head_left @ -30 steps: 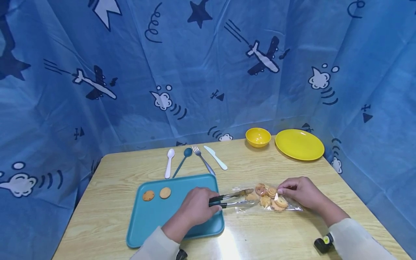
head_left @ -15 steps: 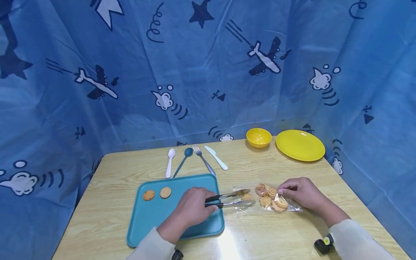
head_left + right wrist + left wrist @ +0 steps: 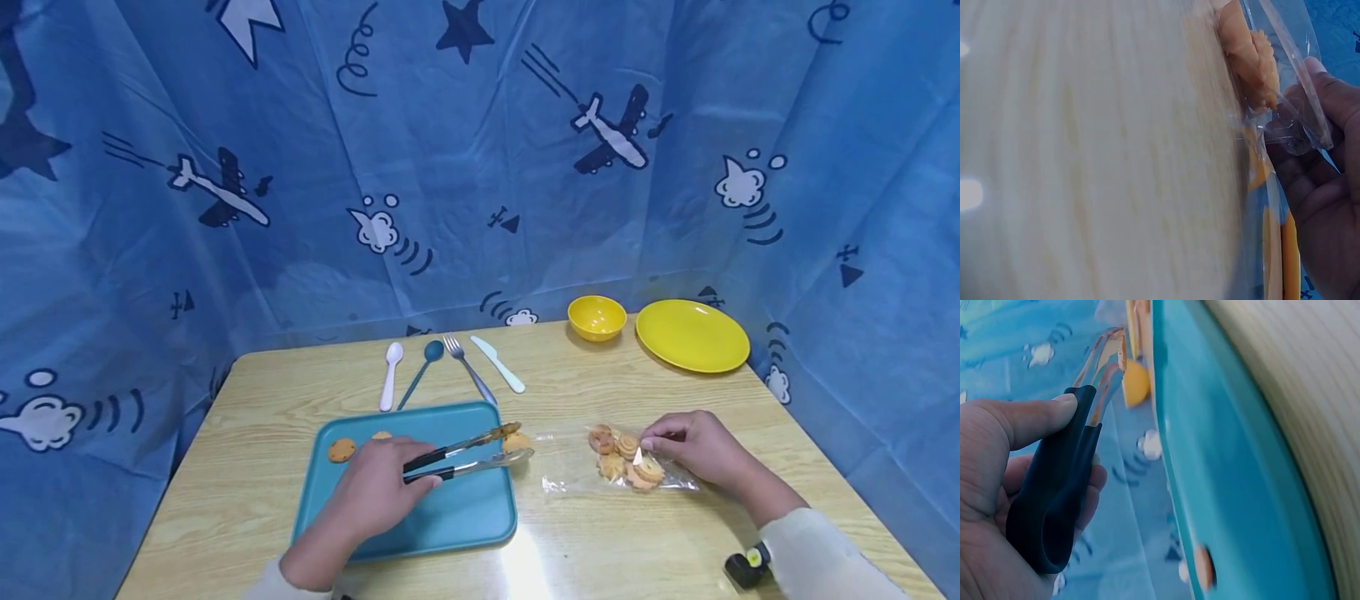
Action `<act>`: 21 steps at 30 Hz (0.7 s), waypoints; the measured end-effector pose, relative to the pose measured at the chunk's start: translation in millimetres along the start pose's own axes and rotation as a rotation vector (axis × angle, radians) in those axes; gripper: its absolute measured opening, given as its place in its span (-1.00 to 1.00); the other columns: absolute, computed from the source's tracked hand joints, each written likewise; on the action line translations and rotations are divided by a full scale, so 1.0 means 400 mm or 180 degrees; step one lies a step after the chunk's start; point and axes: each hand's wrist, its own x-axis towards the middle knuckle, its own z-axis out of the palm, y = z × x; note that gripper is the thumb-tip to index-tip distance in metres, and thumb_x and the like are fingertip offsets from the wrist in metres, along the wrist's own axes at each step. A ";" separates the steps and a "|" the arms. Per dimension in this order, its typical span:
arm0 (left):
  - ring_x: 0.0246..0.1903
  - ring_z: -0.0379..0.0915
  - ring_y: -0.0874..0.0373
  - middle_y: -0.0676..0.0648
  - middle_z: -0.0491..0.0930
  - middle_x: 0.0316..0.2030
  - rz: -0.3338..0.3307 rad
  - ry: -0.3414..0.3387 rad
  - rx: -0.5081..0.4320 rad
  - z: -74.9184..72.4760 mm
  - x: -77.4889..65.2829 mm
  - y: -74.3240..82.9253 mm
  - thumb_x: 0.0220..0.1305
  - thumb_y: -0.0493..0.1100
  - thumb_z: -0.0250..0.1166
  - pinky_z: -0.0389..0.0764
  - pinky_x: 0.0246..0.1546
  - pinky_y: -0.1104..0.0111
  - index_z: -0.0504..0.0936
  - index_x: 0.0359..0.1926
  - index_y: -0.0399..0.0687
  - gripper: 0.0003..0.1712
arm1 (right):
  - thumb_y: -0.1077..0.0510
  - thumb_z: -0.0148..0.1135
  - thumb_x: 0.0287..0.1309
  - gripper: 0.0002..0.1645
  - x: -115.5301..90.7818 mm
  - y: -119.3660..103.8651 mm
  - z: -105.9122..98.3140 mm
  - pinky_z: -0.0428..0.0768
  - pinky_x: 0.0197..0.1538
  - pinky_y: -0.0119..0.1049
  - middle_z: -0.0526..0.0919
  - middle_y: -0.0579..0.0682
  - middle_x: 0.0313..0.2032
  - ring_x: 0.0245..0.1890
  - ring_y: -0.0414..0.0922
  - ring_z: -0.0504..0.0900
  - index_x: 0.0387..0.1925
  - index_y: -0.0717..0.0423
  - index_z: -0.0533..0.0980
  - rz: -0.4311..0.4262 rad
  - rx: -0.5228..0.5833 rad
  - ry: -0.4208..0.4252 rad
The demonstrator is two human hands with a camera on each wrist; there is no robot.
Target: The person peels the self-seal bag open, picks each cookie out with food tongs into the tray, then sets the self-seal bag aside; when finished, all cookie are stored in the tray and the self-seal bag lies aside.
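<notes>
Well apart from each other, the left hand (image 3: pixel 373 487) is clamped round black-handled tongs (image 3: pixel 476 439) and the right hand (image 3: pixel 699 446) pinches the right end of a clear bag (image 3: pixel 567 457) on the tabletop (image 3: pixel 615 542). One cookie (image 3: pixel 515 442) sits between the tongs' tips, by the right rim of the blue tray (image 3: pixel 442 521); more cookies (image 3: pixel 612 465) lie inside the bag. It looks like a transfer from bag to tray; the next move likely calls for bringing the tips left over bare tray and low before easing the grip.
</notes>
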 end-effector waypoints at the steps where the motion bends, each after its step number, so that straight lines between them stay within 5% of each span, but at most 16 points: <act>1: -0.24 0.63 0.22 0.11 0.76 -0.15 -0.0076 0.0030 0.0002 -0.009 -0.006 -0.011 0.15 0.10 0.54 0.60 -0.24 0.25 0.80 0.03 0.14 -0.58 | -0.13 0.39 0.25 -0.79 -0.001 -0.001 -0.001 0.63 -0.10 -0.39 0.78 -0.18 -0.23 -0.19 -0.20 0.67 -0.21 -0.17 0.77 -0.0009 0.0005 -0.0002; 6: -0.25 0.60 0.20 0.09 0.76 -0.16 -0.0371 0.0065 -0.0008 -0.043 -0.031 -0.071 0.15 0.06 0.55 0.56 -0.31 0.27 0.79 0.05 0.14 -0.57 | -0.14 0.38 0.25 -0.79 -0.002 -0.001 -0.003 0.63 -0.10 -0.38 0.78 -0.19 -0.22 -0.17 -0.19 0.67 -0.20 -0.18 0.77 0.0004 0.0005 -0.0011; 10: -0.10 0.67 0.06 0.03 0.76 -0.07 -0.0481 0.0135 0.0049 -0.060 -0.048 -0.113 0.16 0.06 0.53 0.67 -0.15 0.11 0.77 0.09 0.13 -0.55 | -0.15 0.38 0.26 -0.78 -0.002 0.001 -0.003 0.63 -0.10 -0.38 0.79 -0.19 -0.21 -0.17 -0.19 0.67 -0.19 -0.18 0.77 0.0012 -0.0017 -0.0011; 21: 0.02 0.65 -0.18 -0.18 0.73 0.03 -0.0751 0.0151 0.0290 -0.075 -0.084 -0.177 0.16 0.04 0.54 0.63 0.00 -0.09 0.74 0.13 -0.03 -0.47 | -0.11 0.39 0.26 -0.80 -0.002 -0.004 -0.003 0.62 -0.16 -0.39 0.79 -0.17 -0.24 -0.23 -0.20 0.66 -0.21 -0.14 0.77 -0.0008 0.0008 0.0010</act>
